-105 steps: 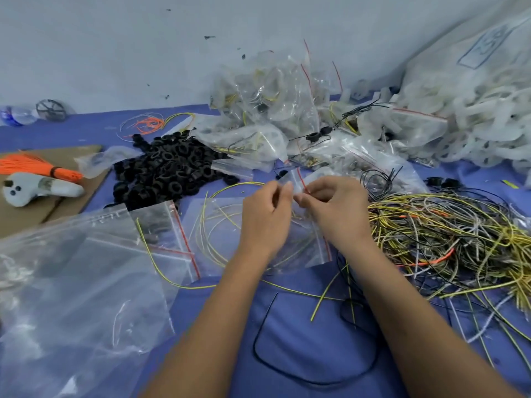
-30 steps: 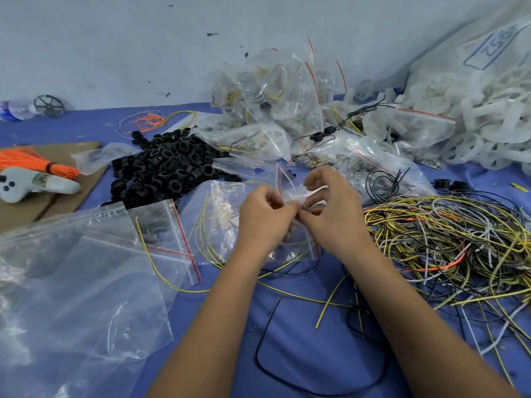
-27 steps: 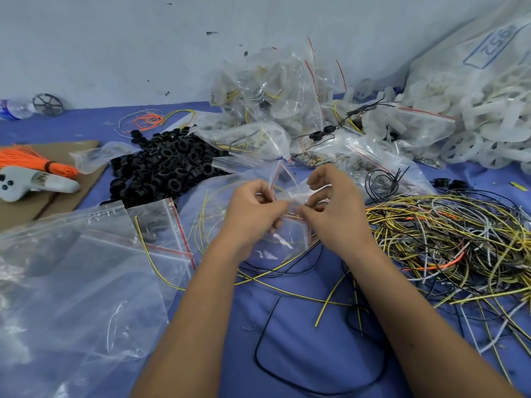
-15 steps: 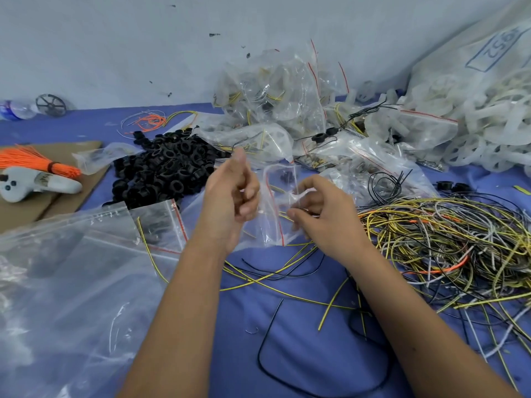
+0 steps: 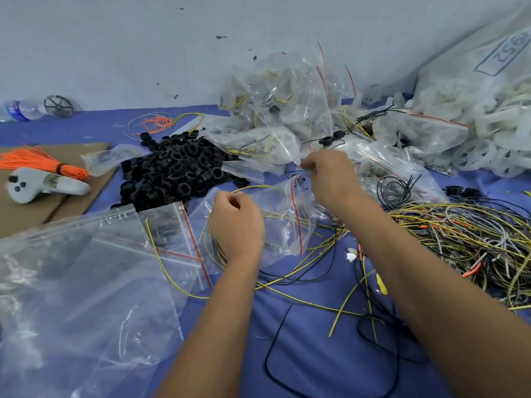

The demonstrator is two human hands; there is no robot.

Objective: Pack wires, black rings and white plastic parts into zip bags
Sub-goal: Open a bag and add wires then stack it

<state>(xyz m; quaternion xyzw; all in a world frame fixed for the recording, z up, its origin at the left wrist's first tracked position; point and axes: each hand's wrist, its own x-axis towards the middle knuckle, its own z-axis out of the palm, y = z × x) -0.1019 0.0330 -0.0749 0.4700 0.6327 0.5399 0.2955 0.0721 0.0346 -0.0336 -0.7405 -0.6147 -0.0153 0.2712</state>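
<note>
The left hand (image 5: 237,222) is gripping the small clear red-striped zip bag (image 5: 283,222), holding its mouth open, while the right hand (image 5: 330,175) is pinching a thin black wire (image 5: 296,171) for loading.

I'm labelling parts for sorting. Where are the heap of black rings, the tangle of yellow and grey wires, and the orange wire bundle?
heap of black rings (image 5: 175,168): head view, heap's middle.
tangle of yellow and grey wires (image 5: 459,239): head view, tangle's middle.
orange wire bundle (image 5: 31,160): head view, fanned strands.

A makeshift small-parts packing workshop: a blue cloth (image 5: 301,340) against a scuffed bare wall (image 5: 143,47) is heaped with loose wires (image 5: 459,234), black rings (image 5: 175,170), filled zip bags (image 5: 281,90) and a bulk sack of white plastic parts (image 5: 488,104).
</note>
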